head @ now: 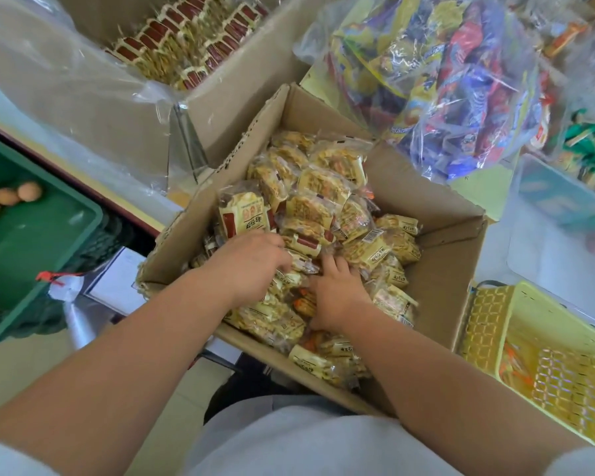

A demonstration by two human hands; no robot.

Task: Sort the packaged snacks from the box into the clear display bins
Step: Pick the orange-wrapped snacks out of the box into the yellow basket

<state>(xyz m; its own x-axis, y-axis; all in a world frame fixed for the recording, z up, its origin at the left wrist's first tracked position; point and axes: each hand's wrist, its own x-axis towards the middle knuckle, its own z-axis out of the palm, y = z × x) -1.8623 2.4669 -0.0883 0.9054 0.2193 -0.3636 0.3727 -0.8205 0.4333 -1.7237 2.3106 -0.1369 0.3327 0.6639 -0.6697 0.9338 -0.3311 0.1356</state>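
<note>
An open cardboard box [437,214] in front of me is full of small clear-wrapped snack packs [323,201] with cream and red labels. Both my hands are down in the pile near the box's front side. My left hand [251,259] has its fingers curled over a cluster of packs. My right hand [334,290] lies just beside it, its fingers dug in among the packs and curled round some, with the fingertips hidden. A clear plastic bin [547,242] stands to the right of the box.
A second cardboard box [220,97] lined with plastic holds similar packs at the back left. A clear bag of colourful snacks [443,80] lies at the back right. A yellow basket [529,338] is at the lower right. A green crate [31,252] with eggs [7,197] is on the left.
</note>
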